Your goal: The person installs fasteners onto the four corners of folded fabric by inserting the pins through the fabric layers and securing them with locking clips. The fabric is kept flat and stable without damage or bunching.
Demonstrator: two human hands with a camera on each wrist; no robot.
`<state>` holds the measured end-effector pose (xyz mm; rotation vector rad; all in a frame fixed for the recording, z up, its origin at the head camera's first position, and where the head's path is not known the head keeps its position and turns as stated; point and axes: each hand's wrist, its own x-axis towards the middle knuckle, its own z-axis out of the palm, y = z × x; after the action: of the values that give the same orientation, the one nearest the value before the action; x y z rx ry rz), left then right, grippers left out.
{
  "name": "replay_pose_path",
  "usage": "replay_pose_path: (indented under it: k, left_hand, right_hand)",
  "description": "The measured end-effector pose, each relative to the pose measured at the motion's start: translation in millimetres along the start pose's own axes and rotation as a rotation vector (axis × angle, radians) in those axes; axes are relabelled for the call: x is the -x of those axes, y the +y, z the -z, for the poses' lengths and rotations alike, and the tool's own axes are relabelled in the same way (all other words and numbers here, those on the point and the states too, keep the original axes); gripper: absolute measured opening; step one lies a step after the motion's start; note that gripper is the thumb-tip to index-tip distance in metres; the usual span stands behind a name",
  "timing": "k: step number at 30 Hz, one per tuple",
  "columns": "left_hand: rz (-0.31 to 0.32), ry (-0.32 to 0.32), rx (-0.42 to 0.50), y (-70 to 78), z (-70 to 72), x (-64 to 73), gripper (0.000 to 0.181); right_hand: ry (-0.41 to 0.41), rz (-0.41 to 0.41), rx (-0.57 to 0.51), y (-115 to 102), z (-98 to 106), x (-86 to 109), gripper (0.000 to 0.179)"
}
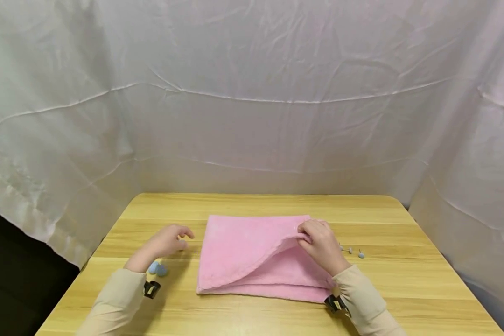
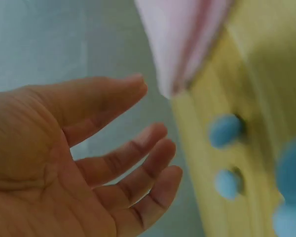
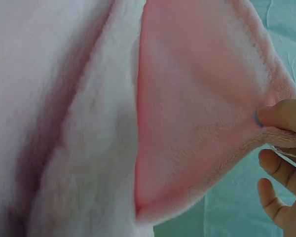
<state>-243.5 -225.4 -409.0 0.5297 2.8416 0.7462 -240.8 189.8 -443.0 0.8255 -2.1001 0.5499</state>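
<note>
Pink plush cloth (image 1: pixel 237 249) lies folded; right hand (image 1: pixel 321 243) pinches one corner, not yet flat. Left hand (image 1: pixel 168 240) is relaxed, empty.

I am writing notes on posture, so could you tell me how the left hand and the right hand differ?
The right hand pinches a lifted edge of the pink cloth; the left hand holds nothing, its fingers loosely bent. The left hand is apart from the cloth, to its left, while the right hand is at the cloth's right side. Both come out of beige sleeves.
</note>
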Motion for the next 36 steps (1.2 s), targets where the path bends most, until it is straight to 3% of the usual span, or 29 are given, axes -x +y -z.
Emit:
replay_pose_path:
  k: [4,9,16,25,36]
  left_hand:
    - [0.052,-0.019,-0.034,-16.7,1.2,-5.3,0.029]
    - [0.087,-0.018,-0.059,-23.0,-3.2,-15.5,0.035]
    - [0.161,-0.035,-0.061,-21.2,-8.3,-25.2,0.035]
    - [0.185,-0.059,-0.065,-21.2,-17.3,-31.0,0.033]
    - [0.191,0.019,0.042,-16.8,-16.1,-23.6,0.023]
  right_hand:
    - [-0.017,-0.031,-0.044,-1,0,-0.9,0.032]
    - [-0.029,-0.043,-0.06,-1,1,-0.9,0.032]
    - [-0.028,-0.042,-0.085,-3,2,-1.8,0.034]
    - [-0.029,-0.028,-0.08,-2,3,-1.6,0.033]
    - [-0.009,0.048,0.0,-1,2,-1.2,0.031]
